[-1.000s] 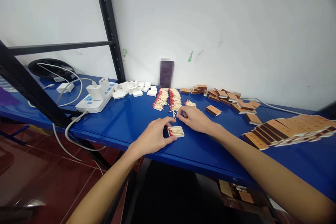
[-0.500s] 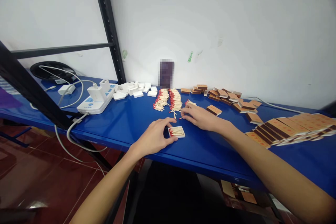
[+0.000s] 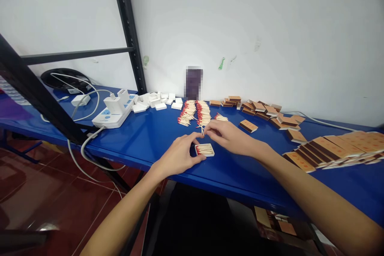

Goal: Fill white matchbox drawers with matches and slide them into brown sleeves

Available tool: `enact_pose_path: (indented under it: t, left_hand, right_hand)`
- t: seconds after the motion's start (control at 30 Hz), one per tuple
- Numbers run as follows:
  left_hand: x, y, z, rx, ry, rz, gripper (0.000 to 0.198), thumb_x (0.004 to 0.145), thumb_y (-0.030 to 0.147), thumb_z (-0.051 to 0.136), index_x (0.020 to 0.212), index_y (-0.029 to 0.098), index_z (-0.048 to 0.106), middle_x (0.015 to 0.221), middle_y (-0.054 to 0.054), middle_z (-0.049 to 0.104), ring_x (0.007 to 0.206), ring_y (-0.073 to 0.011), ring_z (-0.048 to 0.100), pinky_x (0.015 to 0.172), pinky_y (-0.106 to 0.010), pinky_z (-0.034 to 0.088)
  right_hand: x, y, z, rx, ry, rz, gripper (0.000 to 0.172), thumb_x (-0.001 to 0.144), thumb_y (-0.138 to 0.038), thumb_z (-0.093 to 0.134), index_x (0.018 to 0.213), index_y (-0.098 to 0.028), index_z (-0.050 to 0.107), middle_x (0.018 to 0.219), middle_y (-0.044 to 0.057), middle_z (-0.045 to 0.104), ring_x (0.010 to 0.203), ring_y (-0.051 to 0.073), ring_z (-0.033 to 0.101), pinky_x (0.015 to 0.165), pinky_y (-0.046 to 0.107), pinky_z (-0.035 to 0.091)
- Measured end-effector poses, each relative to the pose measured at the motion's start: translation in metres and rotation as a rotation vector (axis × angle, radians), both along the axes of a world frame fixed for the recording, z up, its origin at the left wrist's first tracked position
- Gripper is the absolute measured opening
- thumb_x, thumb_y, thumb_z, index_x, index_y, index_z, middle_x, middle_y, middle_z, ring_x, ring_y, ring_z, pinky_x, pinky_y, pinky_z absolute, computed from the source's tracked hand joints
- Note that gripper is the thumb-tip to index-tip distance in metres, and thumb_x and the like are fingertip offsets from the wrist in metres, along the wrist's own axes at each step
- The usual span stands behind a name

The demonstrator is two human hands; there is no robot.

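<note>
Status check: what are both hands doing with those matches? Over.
Left hand steadies open match tray on blue table. Right hand fingertips at loose matches, grip unclear. Match pile lies just beyond, apart from tray.

Small packing workshop, blue workbench (image 3: 144, 136), matchbox stacks (image 3: 327, 150), loose matches (image 3: 195, 113)

Dark obj (image 3: 194, 84) by the wall is showing pixelated, can't ID. Left hand (image 3: 179, 155) is covering the match tray (image 3: 205, 150)'s left end. Right hand (image 3: 229, 138) fingertips are hiding whatever they're pinching, too small to tell. Matchbox row (image 3: 336, 150) is running off the rt edge.
</note>
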State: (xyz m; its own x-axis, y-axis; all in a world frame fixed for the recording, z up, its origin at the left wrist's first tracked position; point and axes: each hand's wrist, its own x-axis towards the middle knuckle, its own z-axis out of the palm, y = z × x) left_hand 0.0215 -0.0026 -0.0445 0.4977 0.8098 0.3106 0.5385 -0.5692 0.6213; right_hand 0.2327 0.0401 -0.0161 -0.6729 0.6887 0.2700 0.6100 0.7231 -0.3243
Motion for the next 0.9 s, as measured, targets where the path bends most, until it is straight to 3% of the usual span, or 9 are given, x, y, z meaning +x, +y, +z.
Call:
enact_pose_path:
  t: [0.17,0.3,0.57,0.77,0.9]
  left_hand:
    - [0.000,-0.001,0.001,-0.017,0.007,0.020,0.050,0.081,0.035,0.071,0.126,0.029,0.051,0.111,0.000,0.066,0.107,-0.0228,0.060,0.098,-0.037,0.042]
    - [0.000,-0.002,0.003,-0.022,0.008,0.023,0.048,0.081,0.034,0.071,0.125,0.029,0.052,0.106,0.000,0.067,0.105,-0.0224,0.061,0.097,-0.036,0.042]
    - [-0.001,-0.001,0.002,-0.031,0.001,0.012,0.052,0.081,0.033,0.071,0.128,0.028,0.051,0.106,-0.002,0.066,0.105,-0.0230,0.060,0.097,-0.037,0.042]
    - [0.000,-0.002,0.003,-0.063,-0.008,0.034,0.061,0.080,0.033,0.071,0.134,0.028,0.044,0.106,-0.003,0.066,0.104,-0.0252,0.061,0.094,-0.039,0.043]
    - [0.000,-0.002,0.003,-0.061,-0.010,0.020,0.063,0.081,0.034,0.071,0.136,0.027,0.042,0.106,-0.002,0.066,0.103,-0.0247,0.061,0.093,-0.038,0.043]
  right_hand:
    - [0.008,0.029,-0.020,0.135,-0.188,0.000,0.025,0.097,-0.021,0.039,0.113,-0.023,0.059,0.101,0.008,0.057,0.089,0.020,0.057,0.071,0.030,0.041]
    - [0.007,0.030,-0.025,0.135,-0.227,-0.002,0.023,0.100,-0.026,0.037,0.105,-0.023,0.059,0.098,0.007,0.055,0.087,0.020,0.057,0.069,0.029,0.041]
    - [0.009,0.015,-0.010,0.055,-0.145,-0.024,0.021,0.100,-0.030,0.034,0.095,-0.020,0.051,0.096,0.008,0.055,0.080,0.019,0.053,0.069,0.031,0.041]
    - [0.008,-0.016,0.012,-0.072,-0.009,0.027,0.018,0.096,-0.033,0.044,0.086,-0.021,0.053,0.081,0.002,0.054,0.071,0.016,0.048,0.064,0.028,0.037]
    - [0.001,-0.023,0.011,-0.105,-0.031,0.072,0.019,0.095,-0.034,0.047,0.085,-0.021,0.056,0.078,0.001,0.054,0.070,0.015,0.048,0.063,0.027,0.036]
